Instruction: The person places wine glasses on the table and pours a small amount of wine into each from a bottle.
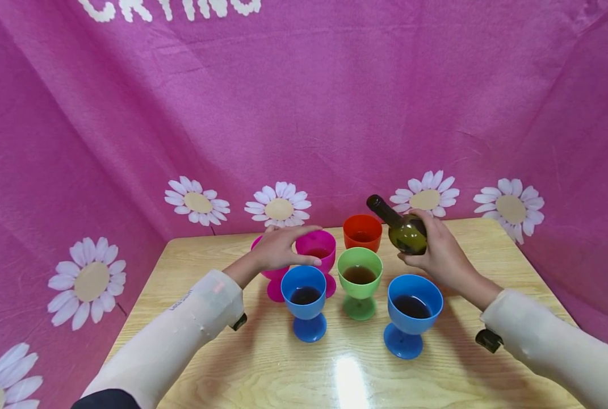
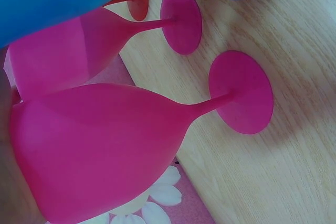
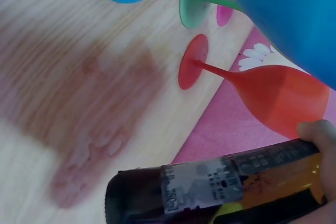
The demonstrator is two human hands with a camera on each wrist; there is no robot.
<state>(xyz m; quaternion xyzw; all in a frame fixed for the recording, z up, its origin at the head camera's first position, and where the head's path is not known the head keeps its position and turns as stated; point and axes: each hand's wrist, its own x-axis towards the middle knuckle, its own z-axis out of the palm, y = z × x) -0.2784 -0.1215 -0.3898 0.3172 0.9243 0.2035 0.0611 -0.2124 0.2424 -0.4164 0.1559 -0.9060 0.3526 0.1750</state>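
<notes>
My left hand (image 1: 280,247) reaches over the left pink goblet (image 1: 276,288), fingers extended, with the thumb and fingertips spread at the rim of the second pink goblet (image 1: 328,262). In the left wrist view the nearer pink goblet (image 2: 105,145) stands on its foot, and only a sliver of hand shows. My right hand (image 1: 444,253) grips a dark green wine bottle (image 1: 410,236) round its body. The bottle is tilted, its neck pointing up and left near the red goblet (image 1: 361,244). Its label (image 3: 202,184) shows in the right wrist view.
In front stand a blue goblet (image 1: 304,307), a green goblet (image 1: 360,289) and another blue goblet (image 1: 413,324), each with dark liquid inside. A reddish, wet-looking patch (image 3: 100,145) lies on the wooden table (image 1: 263,375). A pink daisy-patterned cloth (image 1: 309,113) hangs behind.
</notes>
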